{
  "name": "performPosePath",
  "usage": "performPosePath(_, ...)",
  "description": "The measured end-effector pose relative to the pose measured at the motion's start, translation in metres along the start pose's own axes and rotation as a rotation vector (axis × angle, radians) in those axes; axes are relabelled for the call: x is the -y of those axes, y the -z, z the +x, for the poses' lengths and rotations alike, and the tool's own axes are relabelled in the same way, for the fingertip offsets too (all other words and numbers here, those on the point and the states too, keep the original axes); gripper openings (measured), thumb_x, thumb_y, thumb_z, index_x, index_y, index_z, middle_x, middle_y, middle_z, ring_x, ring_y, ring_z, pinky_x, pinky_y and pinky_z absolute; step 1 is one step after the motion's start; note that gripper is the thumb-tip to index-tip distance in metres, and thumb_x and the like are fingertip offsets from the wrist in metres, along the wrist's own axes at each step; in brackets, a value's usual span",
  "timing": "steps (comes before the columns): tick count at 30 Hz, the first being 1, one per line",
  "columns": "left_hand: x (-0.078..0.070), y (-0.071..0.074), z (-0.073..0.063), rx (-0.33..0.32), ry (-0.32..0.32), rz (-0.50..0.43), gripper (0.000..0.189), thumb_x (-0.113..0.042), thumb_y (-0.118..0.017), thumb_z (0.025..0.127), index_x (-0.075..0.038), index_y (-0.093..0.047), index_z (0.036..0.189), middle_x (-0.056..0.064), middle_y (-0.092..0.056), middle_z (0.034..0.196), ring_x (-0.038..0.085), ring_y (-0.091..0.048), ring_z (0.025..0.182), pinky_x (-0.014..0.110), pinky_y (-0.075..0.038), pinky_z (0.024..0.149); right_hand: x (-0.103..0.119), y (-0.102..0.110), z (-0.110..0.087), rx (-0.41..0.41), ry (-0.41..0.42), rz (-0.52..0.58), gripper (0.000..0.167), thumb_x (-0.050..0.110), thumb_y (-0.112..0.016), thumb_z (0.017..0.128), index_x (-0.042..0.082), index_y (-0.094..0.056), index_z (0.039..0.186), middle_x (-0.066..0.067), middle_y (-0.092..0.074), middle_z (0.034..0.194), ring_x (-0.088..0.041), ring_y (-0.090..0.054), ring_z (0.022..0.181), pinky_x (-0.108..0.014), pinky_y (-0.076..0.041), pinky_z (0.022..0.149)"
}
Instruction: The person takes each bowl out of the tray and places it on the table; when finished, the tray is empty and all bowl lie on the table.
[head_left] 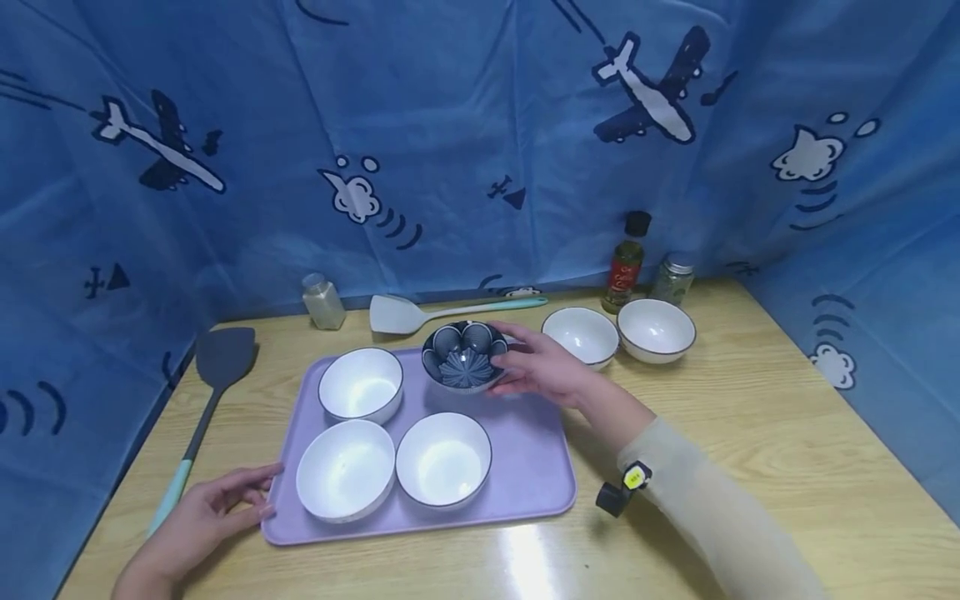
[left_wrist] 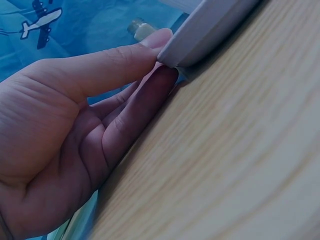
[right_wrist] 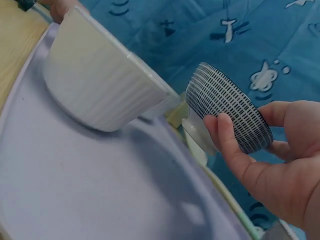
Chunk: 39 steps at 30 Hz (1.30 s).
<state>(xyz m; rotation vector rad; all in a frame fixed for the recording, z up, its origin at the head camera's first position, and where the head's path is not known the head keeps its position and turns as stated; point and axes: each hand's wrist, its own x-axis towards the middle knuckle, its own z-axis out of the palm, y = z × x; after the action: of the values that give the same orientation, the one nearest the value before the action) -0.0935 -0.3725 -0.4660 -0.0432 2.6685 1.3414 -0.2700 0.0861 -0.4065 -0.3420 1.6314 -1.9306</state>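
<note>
My right hand grips a small bowl with a dark blue patterned inside, held over the back of the lilac tray. In the right wrist view, this bowl shows a dashed dark outer pattern and hangs apart from the tray, fingers at its side and near its foot. My left hand is at the tray's left edge; in the left wrist view its thumb and a finger pinch the tray rim. Three white bowls stand on the tray: back left, front left and front middle.
Two more white bowls stand right of the tray. Behind them are a dark-capped bottle and a glass jar. A white spatula and a shaker lie behind the tray; a grey spatula lies left.
</note>
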Motion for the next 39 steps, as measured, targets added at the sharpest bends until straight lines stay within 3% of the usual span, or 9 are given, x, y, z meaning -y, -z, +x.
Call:
performPosePath(12,-0.003,0.001,0.002,0.007,0.07,0.03,0.062,-0.036,-0.078,0.086,-0.012,-0.058,0.141,0.003,-0.066,0.115,0.001,-0.06,0.097,0.01,-0.046,0.085,0.025,0.024,-0.05,0.026,0.048,-0.036,0.069,-0.001,-0.052,0.097,0.013,-0.025,0.158,-0.031,-0.039,0.145,-0.03,-0.074,0.089,-0.04,-0.06,0.081)
performPosePath(20,0.0,0.001,0.002,0.005,0.012,0.015,0.058,-0.029,-0.077,0.088,-0.01,-0.059,0.139,0.007,-0.065,0.122,0.002,-0.061,0.095,0.01,-0.046,0.086,0.028,0.053,-0.08,0.098,0.014,-0.111,0.073,-0.002,-0.055,0.097,0.011,-0.019,0.159,-0.034,-0.03,0.15,-0.034,-0.066,0.11,-0.056,-0.053,0.09)
performPosePath(26,0.002,0.001,0.0,-0.002,-0.013,-0.001,0.056,-0.028,-0.077,0.088,-0.009,-0.06,0.138,0.005,-0.066,0.122,0.002,-0.062,0.096,0.009,-0.045,0.087,0.027,0.081,-0.099,0.182,0.015,-0.217,0.069,-0.002,-0.054,0.098,0.009,-0.022,0.158,-0.034,-0.036,0.146,-0.036,-0.067,0.109,-0.063,-0.05,0.087)
performPosePath(31,0.002,0.001,-0.002,-0.015,-0.061,-0.007,0.054,-0.024,-0.078,0.087,-0.006,-0.061,0.135,0.002,-0.068,0.114,0.003,-0.063,0.094,0.007,-0.044,0.086,0.023,0.101,-0.112,0.228,0.004,-0.238,0.067,-0.001,-0.052,0.1,0.011,-0.022,0.158,-0.026,-0.034,0.149,-0.034,-0.065,0.113,-0.064,-0.049,0.088)
performPosePath(39,-0.001,0.002,-0.004,-0.004,-0.037,0.009,0.055,-0.027,-0.076,0.088,-0.007,-0.06,0.137,0.005,-0.067,0.109,0.003,-0.061,0.094,0.008,-0.044,0.086,0.01,0.12,-0.12,0.233,0.0,-0.258,0.068,-0.003,-0.05,0.1,0.01,-0.019,0.159,-0.021,-0.016,0.159,-0.03,-0.064,0.117,-0.057,-0.054,0.088)
